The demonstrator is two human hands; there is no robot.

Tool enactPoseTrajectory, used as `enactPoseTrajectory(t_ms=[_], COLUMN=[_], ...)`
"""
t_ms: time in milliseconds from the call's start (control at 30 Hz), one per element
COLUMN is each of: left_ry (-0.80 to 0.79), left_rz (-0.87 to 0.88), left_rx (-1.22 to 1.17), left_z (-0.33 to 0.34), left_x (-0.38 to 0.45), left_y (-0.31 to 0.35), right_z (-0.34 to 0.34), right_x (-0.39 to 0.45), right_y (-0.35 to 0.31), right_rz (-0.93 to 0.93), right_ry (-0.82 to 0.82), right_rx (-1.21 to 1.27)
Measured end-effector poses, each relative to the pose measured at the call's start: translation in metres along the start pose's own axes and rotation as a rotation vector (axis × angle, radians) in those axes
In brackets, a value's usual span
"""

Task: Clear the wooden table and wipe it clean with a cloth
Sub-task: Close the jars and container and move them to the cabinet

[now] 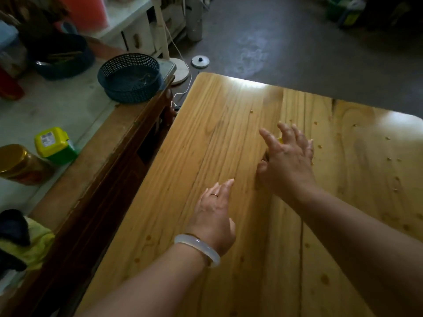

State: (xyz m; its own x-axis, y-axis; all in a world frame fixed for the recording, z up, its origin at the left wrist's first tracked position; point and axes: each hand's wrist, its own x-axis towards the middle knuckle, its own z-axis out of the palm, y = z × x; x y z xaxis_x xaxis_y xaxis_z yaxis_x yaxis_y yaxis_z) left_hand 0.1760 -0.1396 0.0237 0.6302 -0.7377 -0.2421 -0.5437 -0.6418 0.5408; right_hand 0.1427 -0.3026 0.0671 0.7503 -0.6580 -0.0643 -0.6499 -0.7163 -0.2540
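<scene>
One wooden worktop (pixel 229 145) fills the view from centre to 5 o'clock. Two hands on it: right hand (pixel 287 156) at 2 o'clock, fingers spread, something yellowish barely showing beneath, whether a cloth I cannot tell; left hand (pixel 215 211) at 6 o'clock, flat, fingers together. Best wiped along the grain with even pressure, catching about eight scattered crumbs (pixel 389 159) at 3 o'clock. Two dark baskets (pixel 130 76) stacked at 10 o'clock.

A: How does the left hand (pixel 215 209) lie?
B: Palm down, fingers straight and together, forearm extended forward.
A: And the right hand (pixel 286 161)?
B: Farther forward, palm down, fingers spread and slightly bent.
</scene>
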Motion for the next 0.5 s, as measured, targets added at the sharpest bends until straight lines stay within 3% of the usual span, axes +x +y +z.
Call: enactPoseTrajectory(t_ms=[233, 500], left_ry=[-0.011, -0.003], left_rz=[-0.014, -0.034], left_rx=[-0.077, -0.08], left_z=[0.01, 0.022], left_x=[0.006, 0.005], left_y=[0.03, 0.034], right_z=[0.003, 0.012], right_x=[0.016, -0.002], right_y=[0.034, 0.04], right_rz=[0.109, 0.083], right_ry=[-0.154, -0.092], right_rx=[0.246, 0.339])
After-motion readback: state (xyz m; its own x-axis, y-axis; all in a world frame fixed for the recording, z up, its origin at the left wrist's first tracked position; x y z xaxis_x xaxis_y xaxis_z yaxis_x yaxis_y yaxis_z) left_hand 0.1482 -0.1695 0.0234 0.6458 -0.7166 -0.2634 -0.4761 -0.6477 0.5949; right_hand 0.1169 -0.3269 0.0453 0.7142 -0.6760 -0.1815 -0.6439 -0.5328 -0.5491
